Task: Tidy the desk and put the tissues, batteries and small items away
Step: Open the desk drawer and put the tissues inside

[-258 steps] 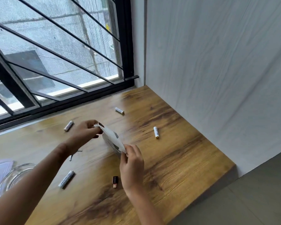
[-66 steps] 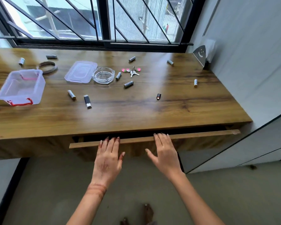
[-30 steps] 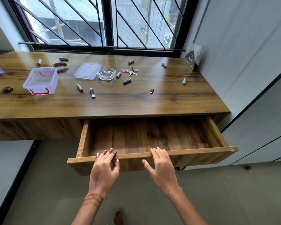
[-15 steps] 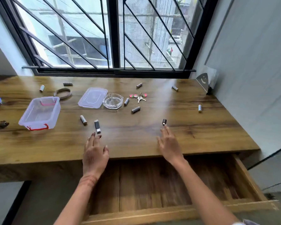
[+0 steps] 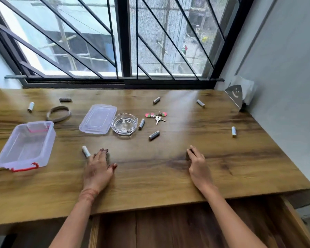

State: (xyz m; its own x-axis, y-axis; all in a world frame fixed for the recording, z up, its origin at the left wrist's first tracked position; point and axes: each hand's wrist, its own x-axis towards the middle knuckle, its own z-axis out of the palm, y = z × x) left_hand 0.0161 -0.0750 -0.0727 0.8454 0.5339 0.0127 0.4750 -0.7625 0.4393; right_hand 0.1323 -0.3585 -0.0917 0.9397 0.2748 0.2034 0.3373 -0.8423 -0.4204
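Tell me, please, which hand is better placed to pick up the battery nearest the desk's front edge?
Left: the left hand lies right beside that battery, while the right hand sits much farther from it.

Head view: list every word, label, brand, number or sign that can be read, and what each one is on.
Words, brands, numbers: none can be read.
Smiley face sign, no letters: cut into the metal tissue holder in the desk's far right corner.
Dark print on the batteries: too small and blurred to read.
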